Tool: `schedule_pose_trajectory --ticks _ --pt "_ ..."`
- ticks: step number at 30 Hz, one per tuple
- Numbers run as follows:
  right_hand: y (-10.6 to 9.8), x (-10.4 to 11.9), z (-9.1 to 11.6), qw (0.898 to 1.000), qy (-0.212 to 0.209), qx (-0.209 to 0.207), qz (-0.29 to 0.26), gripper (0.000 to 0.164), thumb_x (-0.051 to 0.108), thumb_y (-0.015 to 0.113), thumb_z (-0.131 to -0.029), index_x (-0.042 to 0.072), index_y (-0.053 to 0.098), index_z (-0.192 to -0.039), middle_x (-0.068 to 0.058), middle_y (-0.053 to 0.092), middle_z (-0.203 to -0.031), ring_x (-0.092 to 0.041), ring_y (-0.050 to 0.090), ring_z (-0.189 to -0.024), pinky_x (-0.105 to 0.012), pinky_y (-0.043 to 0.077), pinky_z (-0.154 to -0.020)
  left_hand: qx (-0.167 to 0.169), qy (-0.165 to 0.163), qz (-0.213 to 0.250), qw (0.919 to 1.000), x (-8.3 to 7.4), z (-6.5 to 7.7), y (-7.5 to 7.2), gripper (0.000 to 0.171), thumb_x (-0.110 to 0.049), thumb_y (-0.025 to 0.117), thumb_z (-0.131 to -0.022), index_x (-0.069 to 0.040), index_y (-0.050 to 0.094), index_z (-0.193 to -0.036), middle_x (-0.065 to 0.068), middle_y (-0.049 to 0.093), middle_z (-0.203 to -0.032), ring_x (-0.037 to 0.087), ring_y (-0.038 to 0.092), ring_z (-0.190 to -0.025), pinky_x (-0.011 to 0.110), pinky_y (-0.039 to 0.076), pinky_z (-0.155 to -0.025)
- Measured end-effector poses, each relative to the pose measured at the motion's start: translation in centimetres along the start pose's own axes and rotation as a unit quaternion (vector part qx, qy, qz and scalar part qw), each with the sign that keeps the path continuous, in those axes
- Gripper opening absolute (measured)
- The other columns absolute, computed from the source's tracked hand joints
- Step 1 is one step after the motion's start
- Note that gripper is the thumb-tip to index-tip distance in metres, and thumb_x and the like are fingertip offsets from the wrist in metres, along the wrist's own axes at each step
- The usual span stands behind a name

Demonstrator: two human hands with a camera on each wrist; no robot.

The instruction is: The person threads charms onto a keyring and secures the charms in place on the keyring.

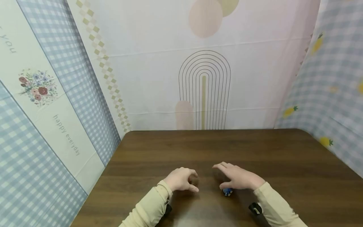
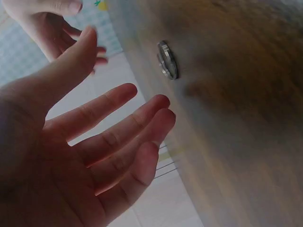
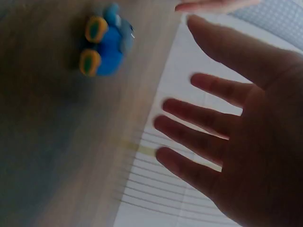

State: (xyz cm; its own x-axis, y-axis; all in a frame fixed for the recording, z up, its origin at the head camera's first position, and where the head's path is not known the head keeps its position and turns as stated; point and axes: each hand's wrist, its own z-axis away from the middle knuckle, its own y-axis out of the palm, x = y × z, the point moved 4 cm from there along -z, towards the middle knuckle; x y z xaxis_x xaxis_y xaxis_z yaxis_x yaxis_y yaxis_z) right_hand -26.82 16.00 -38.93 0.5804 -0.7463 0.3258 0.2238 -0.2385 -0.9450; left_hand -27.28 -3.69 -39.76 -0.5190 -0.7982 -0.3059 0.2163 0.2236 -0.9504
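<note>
My left hand [image 1: 181,179] hovers over the table with thumb and fingers apart and nothing in its grasp. Close by its fingertips, a metal ring [image 2: 167,60] lies on the wood in the left wrist view. To the right is my right hand [image 1: 238,177], fingers spread and holding nothing. Below its thumb sits a small blue toy figure [image 1: 227,191], partly covered by the hand in the head view. Seen from the right wrist, the blue toy [image 3: 108,45] has yellow feet with green soles, apart from the fingers.
Both hands are above a dark brown wooden table [image 1: 215,145]. A white patterned cloth [image 1: 147,82] hangs behind its far edge. Blue checked cloths hang at the left [image 1: 56,126] and at the right [image 1: 326,94]. Each wrist has a black device strapped under it.
</note>
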Motion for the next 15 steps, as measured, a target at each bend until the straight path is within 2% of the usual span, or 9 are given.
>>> schedule_pose_trajectory --ticks 4,7,11,15 --pt "1.2 0.0 0.1 0.999 -0.002 0.039 0.022 0.036 0.035 0.065 -0.080 0.013 0.050 -0.104 0.001 0.049 -0.100 -0.016 0.051 -0.090 -0.033 0.044 -0.073 -0.002 -0.005 -0.027 0.9996 -0.1 -0.4 0.8 0.047 -0.042 0.077 -0.063 -0.015 0.061 -0.099 -0.005 0.059 -0.075 0.005 0.050 -0.064 0.021 0.041 -0.060" --pt "2.0 -0.2 0.1 0.998 -0.008 0.044 0.037 0.027 0.034 0.065 -0.079 0.015 0.049 -0.089 0.005 0.044 -0.086 -0.009 0.043 -0.075 -0.025 0.037 -0.063 -0.008 -0.010 -0.054 0.9985 -0.1 -0.7 1.3 0.037 -0.038 0.078 -0.064 -0.014 0.058 -0.085 -0.006 0.053 -0.071 0.007 0.046 -0.062 0.021 0.038 -0.056" --pt "2.5 -0.2 0.1 0.998 -0.025 0.053 0.029 0.022 0.026 0.066 -0.080 0.016 0.046 -0.080 0.006 0.039 -0.079 -0.006 0.034 -0.069 -0.020 0.030 -0.060 -0.008 -0.007 -0.076 0.9970 -0.3 -0.8 1.7 0.029 -0.027 0.078 -0.065 -0.014 0.053 -0.072 -0.007 0.047 -0.067 0.008 0.042 -0.059 0.020 0.036 -0.055" --pt "2.8 -0.2 0.2 0.998 -0.035 0.053 0.022 0.017 0.015 0.062 -0.081 0.017 0.047 -0.075 0.007 0.039 -0.076 -0.004 0.034 -0.065 -0.018 0.030 -0.058 -0.002 -0.001 -0.081 0.9967 -0.6 -0.7 1.8 0.025 -0.022 0.077 -0.067 -0.013 0.054 -0.071 -0.005 0.050 -0.068 0.009 0.046 -0.062 0.020 0.039 -0.058"
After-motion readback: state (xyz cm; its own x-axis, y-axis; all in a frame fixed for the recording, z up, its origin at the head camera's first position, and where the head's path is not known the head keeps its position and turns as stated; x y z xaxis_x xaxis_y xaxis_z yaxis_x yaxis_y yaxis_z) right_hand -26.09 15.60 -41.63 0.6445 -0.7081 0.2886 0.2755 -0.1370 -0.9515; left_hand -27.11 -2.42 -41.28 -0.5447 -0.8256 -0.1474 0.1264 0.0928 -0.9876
